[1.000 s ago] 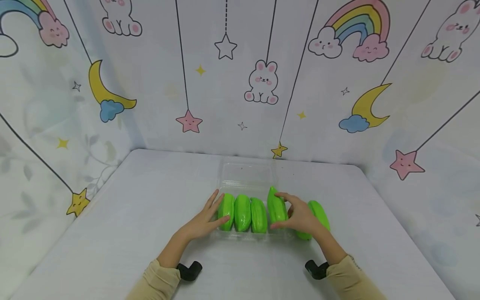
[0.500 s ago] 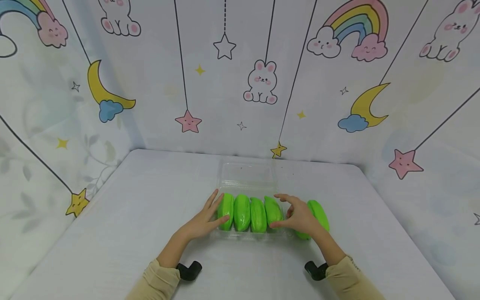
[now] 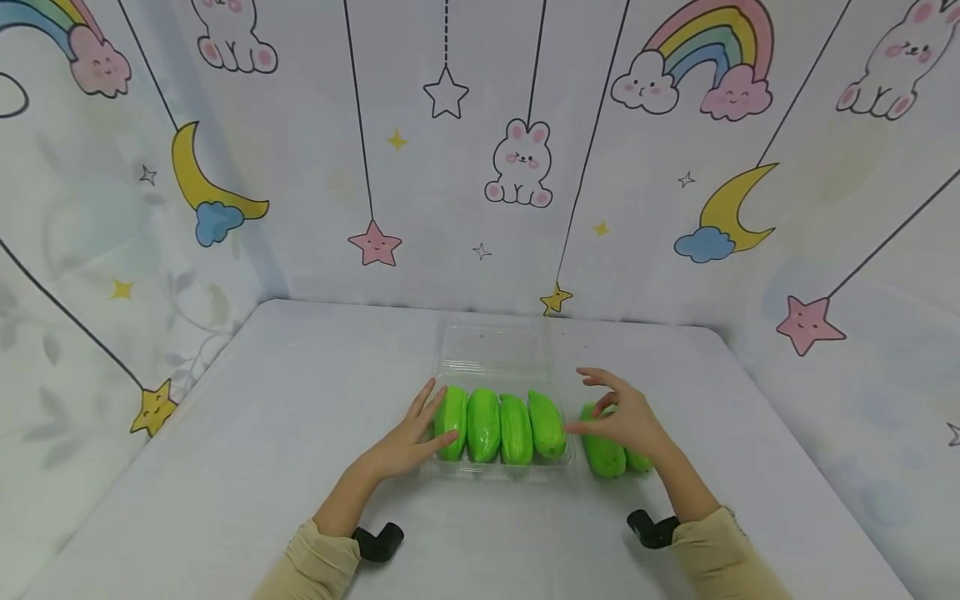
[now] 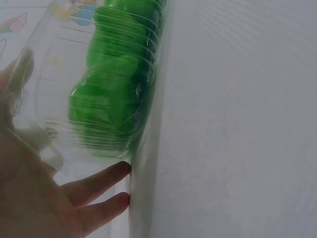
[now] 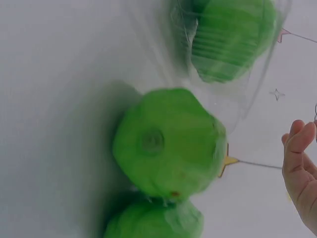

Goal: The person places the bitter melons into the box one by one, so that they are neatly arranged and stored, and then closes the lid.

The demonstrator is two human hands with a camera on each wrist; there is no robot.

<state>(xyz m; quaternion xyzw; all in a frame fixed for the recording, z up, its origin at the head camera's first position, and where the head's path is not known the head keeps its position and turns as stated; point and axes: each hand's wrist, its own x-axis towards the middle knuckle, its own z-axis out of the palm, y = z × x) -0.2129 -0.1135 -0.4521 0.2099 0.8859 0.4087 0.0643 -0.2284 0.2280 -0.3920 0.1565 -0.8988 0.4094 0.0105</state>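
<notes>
Head view: right hand (image 3: pixel 628 422) hovers, thumb and fingers apart, at the clear box's (image 3: pixel 491 473) three o'clock.
Left hand (image 3: pixel 405 442) splays its fingers at nine; four glossy green gourds (image 3: pixel 483 425) lie inside.

The head view is evenly bright; dimmer wrist views show glints on a ribbed clear-plastic box (image 4: pixel 54 94) and soft shadow beside a blurry, rounded green vegetable (image 5: pixel 168 144).

1 clear box (image 3: pixel 495 472), 6 green gourds (image 3: pixel 483 425): 4 inside it, 2 outside at its 3 o'clock. 2 black wrist fittings (image 3: pixel 380 542).
</notes>
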